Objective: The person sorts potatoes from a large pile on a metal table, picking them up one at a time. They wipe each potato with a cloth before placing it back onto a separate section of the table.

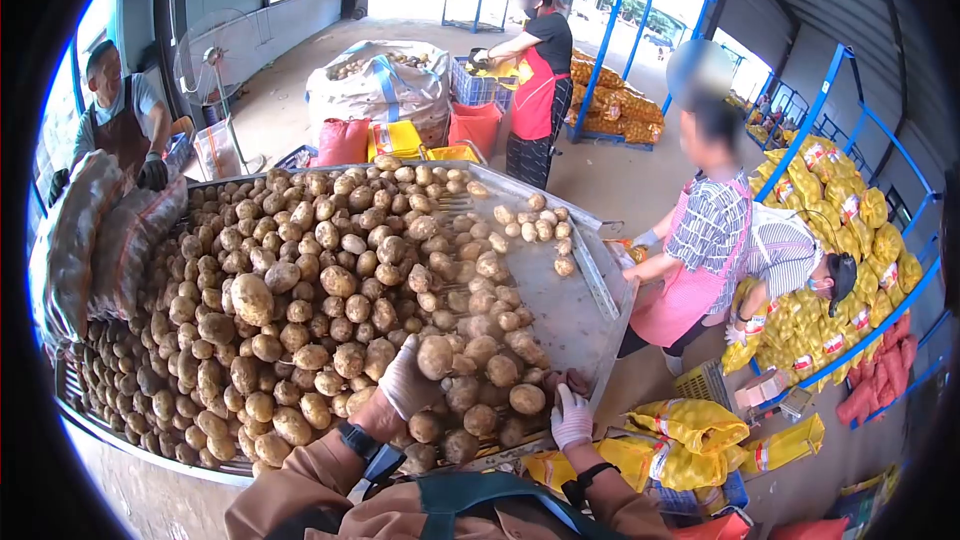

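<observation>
Loose potatoes (300,290) cover most of a wide metal sorting table in front of me. My left hand (408,385), in a white glove, is at the near side of the pile, its fingers curved against a round potato (435,357). Part of that grip is hidden. By the table's right edge is my right hand (572,418), also gloved. Its fingertips close on a dark reddish-brown potato (568,380), partly covered by the fingers. Another potato (527,399) lies just left of this hand.
A metal chute (560,290) with a few potatoes slopes right. Yellow mesh bags (690,430) lie beside me, and filled sacks (830,280) fill a blue rack. A person in a pink apron (690,260) stands at the chute; another (125,120) handles sacks at left.
</observation>
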`<state>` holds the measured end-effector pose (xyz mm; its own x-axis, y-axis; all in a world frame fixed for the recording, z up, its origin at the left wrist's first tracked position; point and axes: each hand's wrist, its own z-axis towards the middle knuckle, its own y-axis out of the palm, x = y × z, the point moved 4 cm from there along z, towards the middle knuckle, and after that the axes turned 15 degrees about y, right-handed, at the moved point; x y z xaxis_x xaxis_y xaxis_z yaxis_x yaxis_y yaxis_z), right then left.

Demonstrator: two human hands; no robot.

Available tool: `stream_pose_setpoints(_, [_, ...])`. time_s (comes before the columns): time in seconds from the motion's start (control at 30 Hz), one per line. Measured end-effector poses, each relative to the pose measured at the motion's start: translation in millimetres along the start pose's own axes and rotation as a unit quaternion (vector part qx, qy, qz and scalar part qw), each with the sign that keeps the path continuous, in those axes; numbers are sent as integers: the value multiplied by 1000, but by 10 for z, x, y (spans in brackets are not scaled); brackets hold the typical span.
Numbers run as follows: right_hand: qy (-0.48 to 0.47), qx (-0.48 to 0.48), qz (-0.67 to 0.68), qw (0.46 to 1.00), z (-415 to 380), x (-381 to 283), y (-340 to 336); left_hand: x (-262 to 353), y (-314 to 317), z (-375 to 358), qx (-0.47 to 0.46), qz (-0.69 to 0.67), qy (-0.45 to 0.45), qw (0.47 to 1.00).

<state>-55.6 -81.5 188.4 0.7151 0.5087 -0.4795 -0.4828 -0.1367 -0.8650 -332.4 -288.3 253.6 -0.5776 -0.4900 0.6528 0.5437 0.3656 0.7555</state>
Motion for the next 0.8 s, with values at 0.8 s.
stream_pose_setpoints(0.8, [-30,1,449,893,464,-1878,-1222,-90,541,176,99,-171,-174,965])
